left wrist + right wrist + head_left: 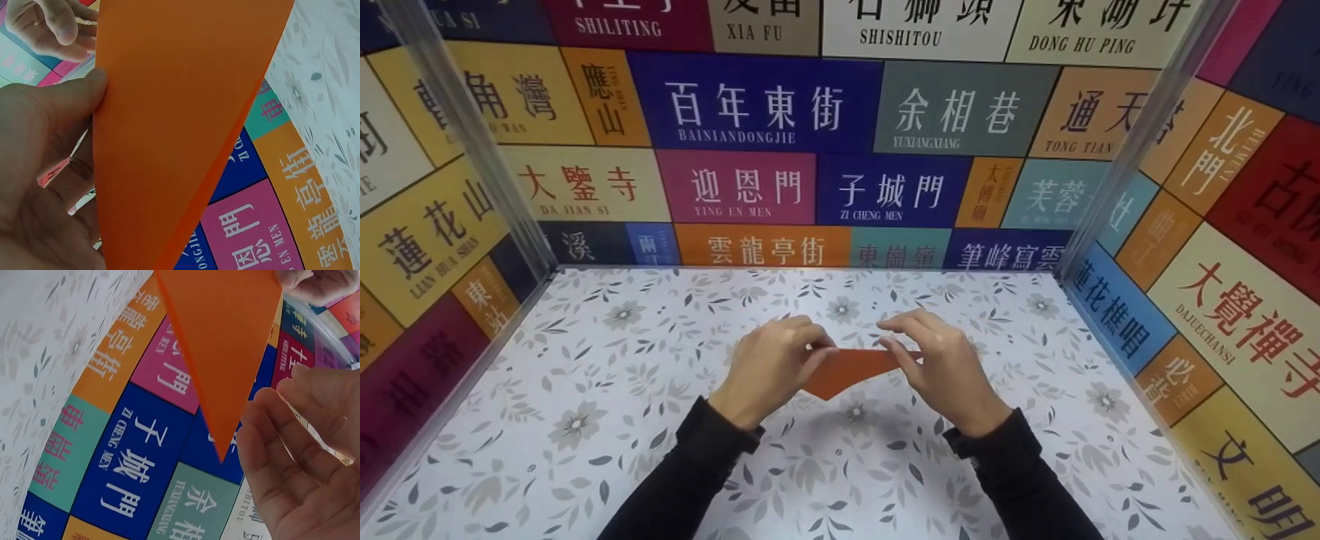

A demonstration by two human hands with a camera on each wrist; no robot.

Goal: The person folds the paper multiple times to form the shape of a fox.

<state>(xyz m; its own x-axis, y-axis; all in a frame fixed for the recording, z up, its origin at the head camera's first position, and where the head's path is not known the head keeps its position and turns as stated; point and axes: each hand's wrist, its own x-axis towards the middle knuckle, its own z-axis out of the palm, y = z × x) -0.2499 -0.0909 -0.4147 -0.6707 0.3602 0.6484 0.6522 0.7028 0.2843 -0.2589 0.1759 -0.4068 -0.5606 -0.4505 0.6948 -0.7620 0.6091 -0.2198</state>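
Note:
A folded sheet of orange paper [851,369] is held up over the patterned tabletop, its long straight edge on top and a point hanging downward. My left hand [775,361] pinches it near the top edge, thumb on the near face and fingers behind. In the left wrist view, two layers of the paper [174,112] show along the slanted side. My right hand [946,364] is by the paper's right corner, thumb and fingers spread apart. The right wrist view has its relaxed fingers [281,433] beside the pointed corner, holding nothing.
The white tabletop [577,480] has grey flowers and leaves printed on it. Upright panels with colourful Chinese place-name signs [757,105] enclose the back and both sides. Clear corner strips [1140,127] join the panels.

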